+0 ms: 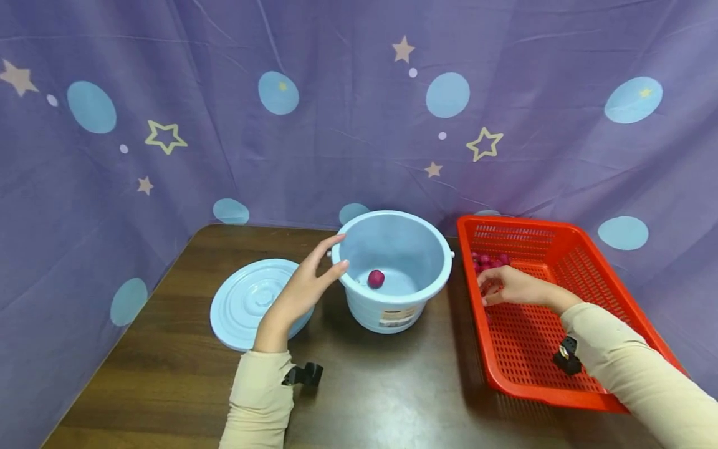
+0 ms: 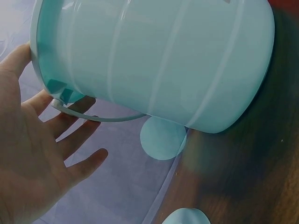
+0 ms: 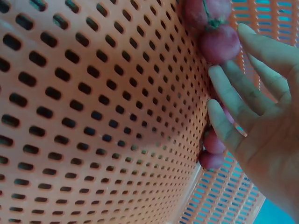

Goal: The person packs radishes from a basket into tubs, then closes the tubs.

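Note:
A light blue bucket (image 1: 392, 268) stands mid-table with one red radish (image 1: 376, 279) on its floor. My left hand (image 1: 328, 255) is open, its straight fingers against the bucket's left rim; in the left wrist view the spread left hand (image 2: 51, 140) lies beside the bucket wall (image 2: 154, 60). My right hand (image 1: 493, 287) reaches into the red perforated basket (image 1: 561, 249), fingers down among a pile of radishes (image 1: 488, 260). In the right wrist view the fingers (image 3: 233, 102) are nearly straight and touch the radishes (image 3: 219, 44) without closing round any.
The bucket's round blue lid (image 1: 247, 302) lies flat to the left of the bucket, under my left wrist. A purple star-printed cloth (image 1: 359, 125) walls the table on the back and sides. Bare brown tabletop (image 1: 392, 386) stretches in front.

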`<state>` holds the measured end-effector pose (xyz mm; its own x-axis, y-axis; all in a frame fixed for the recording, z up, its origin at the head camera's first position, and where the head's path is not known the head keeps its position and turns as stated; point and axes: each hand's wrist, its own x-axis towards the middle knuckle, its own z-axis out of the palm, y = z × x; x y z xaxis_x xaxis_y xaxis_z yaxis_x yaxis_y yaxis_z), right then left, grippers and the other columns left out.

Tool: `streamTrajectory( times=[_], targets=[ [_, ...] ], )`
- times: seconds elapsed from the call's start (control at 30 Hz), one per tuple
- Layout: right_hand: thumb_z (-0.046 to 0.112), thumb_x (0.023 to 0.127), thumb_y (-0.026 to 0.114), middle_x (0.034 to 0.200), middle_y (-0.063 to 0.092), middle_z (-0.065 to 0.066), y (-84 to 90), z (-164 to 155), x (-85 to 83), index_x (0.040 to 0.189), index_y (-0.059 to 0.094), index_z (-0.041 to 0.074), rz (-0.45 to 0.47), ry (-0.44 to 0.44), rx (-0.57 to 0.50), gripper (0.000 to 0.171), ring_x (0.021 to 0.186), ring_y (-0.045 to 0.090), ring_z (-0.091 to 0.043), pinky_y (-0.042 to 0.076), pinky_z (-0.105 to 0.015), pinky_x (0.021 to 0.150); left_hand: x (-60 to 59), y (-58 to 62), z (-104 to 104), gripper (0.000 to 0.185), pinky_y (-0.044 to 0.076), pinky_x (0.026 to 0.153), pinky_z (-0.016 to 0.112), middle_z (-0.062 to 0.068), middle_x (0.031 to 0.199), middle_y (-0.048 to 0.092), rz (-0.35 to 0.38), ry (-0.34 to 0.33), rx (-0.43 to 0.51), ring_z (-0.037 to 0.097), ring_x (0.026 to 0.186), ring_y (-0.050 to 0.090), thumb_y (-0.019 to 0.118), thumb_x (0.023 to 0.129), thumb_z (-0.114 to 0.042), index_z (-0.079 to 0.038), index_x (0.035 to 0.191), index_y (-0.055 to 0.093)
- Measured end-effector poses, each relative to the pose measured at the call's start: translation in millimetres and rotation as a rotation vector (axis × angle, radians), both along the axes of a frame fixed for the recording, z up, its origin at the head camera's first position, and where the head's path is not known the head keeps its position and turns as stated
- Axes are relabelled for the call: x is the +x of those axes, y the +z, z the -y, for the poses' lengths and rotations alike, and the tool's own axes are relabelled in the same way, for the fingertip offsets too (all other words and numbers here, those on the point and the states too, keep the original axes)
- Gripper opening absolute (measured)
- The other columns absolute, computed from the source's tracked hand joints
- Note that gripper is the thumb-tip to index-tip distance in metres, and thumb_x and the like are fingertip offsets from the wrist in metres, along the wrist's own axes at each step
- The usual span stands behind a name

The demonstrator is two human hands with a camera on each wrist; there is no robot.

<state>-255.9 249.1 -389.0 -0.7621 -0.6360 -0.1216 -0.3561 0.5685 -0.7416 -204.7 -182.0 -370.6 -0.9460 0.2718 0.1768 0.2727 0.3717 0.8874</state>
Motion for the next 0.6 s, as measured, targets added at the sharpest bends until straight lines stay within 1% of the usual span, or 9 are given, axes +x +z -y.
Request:
streamTrajectory(
  times=[0.07,0.2,0.33,0.43,0.6],
  targets=[
    [-0.002,0.083,0.075,0.094,0.068,-0.013,-1.6,2.5,-0.2,0.101,0.063,-0.005,0.027,0.001,-0.013,0.022,0.080,0.066,-0.021,0.056,-0.027,0.072,-0.1,0.8,0.4,0.056,0.020,0.113,0.061,-0.006,0.158,0.030,0.000,0.002,-0.002,0.021,0.145,0.024,0.056,0.099,-0.048,-0.038,0.150,0.036],
    [-0.006,0.081,0.074,0.089,0.066,-0.010,-5.0,4.6,-0.7,0.098,0.062,-0.004,0.028,-0.007,-0.009,0.021,0.073,0.063,-0.016,0.055,-0.027,0.067,0.8,2.1,1.3,0.056,0.020,0.113,0.061,-0.005,0.158,0.030,0.005,0.004,-0.003,0.022,0.145,0.024,0.056,0.099,-0.048,-0.037,0.151,0.037],
    [-0.005,0.081,0.074,0.088,0.065,-0.007,-7.1,5.3,-1.1,0.096,0.062,-0.003,-0.006,-0.007,0.001,0.020,0.072,0.061,-0.015,0.054,-0.027,0.066,0.6,2.5,1.8,0.056,0.020,0.113,0.061,-0.004,0.158,0.030,0.000,0.004,-0.002,0.022,0.145,0.025,0.056,0.099,-0.047,-0.036,0.151,0.037],
    [-0.005,0.080,0.074,0.088,0.065,-0.008,-6.9,5.1,-1.1,0.096,0.062,-0.002,-0.026,-0.009,0.001,0.019,0.073,0.060,-0.016,0.054,-0.026,0.066,0.3,2.8,1.8,0.055,0.019,0.113,0.061,-0.004,0.158,0.031,-0.010,0.008,0.003,0.022,0.145,0.024,0.056,0.099,-0.046,-0.036,0.151,0.038],
    [-0.001,0.082,0.075,0.089,0.065,-0.007,-1.7,-0.6,0.9,0.100,0.064,-0.001,-0.037,-0.033,0.022,0.021,0.072,0.059,-0.015,0.053,-0.026,0.066,0.0,2.9,0.6,0.056,0.020,0.113,0.061,-0.004,0.158,0.031,-0.009,-0.004,0.008,0.022,0.145,0.024,0.057,0.100,-0.045,-0.035,0.151,0.037]
  ],
)
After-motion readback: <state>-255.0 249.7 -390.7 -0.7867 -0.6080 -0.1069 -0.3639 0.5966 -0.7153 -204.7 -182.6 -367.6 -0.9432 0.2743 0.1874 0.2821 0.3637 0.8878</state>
